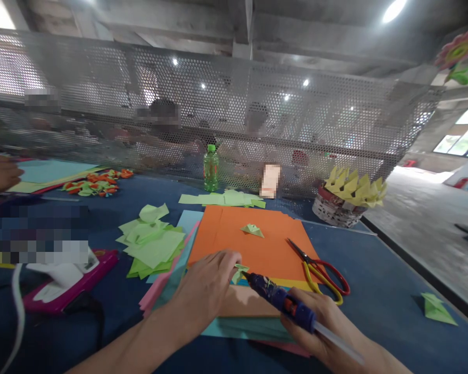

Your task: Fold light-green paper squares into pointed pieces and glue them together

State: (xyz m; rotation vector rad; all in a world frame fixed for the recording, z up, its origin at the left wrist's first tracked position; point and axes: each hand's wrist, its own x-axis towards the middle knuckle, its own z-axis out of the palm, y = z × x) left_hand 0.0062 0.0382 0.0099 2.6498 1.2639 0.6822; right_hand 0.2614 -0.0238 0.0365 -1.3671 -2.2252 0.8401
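My left hand (212, 275) pinches a small folded green paper piece (239, 273) above the front of the paper stack. In my right hand (320, 314) is a dark blue hot glue gun (281, 301), a clear glue stick (339, 343) poking out of its back. Its nozzle touches or almost touches the green piece; I cannot tell which. Beneath both hands lies a stack of coloured sheets with orange paper (265, 249) on top. Another folded green piece (252, 230) rests on the orange sheet. Scissors (315, 270) with red and yellow handles lie at its right edge.
Green paper squares (152, 239) are piled left, and green strips (226, 199) lie behind. A green bottle (210, 169) stands by the perforated screen (234, 104). A basket with yellow folded paper (345, 197) is right. A magenta power strip (70, 283) and another person's hand (0, 174) are left.
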